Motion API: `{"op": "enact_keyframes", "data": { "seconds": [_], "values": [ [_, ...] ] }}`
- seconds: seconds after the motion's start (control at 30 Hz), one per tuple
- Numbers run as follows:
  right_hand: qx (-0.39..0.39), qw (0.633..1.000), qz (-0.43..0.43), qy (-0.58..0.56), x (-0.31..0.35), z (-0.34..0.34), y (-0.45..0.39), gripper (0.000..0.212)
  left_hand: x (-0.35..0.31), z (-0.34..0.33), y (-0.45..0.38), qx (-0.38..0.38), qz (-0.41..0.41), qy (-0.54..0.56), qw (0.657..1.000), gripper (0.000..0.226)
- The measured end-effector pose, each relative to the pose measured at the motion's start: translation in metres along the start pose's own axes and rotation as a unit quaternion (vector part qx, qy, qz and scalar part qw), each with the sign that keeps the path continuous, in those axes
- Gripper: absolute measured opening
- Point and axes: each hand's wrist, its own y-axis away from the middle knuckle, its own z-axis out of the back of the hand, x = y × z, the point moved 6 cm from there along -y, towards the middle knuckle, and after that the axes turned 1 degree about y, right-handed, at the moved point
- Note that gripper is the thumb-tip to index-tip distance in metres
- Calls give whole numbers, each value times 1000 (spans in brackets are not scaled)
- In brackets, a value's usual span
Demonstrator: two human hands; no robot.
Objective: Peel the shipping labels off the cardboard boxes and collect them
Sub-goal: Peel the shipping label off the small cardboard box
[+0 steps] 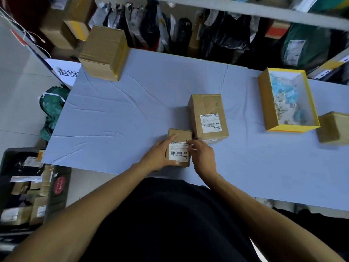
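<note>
A small cardboard box (179, 134) stands near the table's front edge with a white shipping label (178, 151) on its top face. My left hand (158, 156) grips the box from its left side. My right hand (204, 156) pinches the label's upper right corner. Just behind and to the right stands a taller cardboard box (205, 104) with its own white label (210, 122) stuck flat. An open yellow-rimmed box (263, 99) at the right holds crumpled peeled labels.
The table (122, 110) has a pale blue cover. A larger cardboard box (103, 52) stands at its far left corner, another (333, 127) at the right edge. A black crate (11, 156) of parcels sits on the floor at left. Shelves of bagged parcels line the back.
</note>
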Motion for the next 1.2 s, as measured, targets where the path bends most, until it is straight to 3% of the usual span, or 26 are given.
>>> {"op": "enact_keyframes", "data": {
  "seconds": [0.5,0.77,1.1,1.2],
  "values": [
    [53,992,-84,-83,5,-8,-3,14,13,-6,13,-16,0,-1,1000,108],
    [33,990,-78,-113,7,-7,6,15,17,-8,14,-24,-11,-9,1000,108],
    [31,972,-136,-191,4,-8,8,17,20,-7,11,-17,-10,-20,1000,108],
    [19,972,-145,-186,6,-7,6,9,20,-6,11,-15,-12,-22,1000,109]
  ]
}}
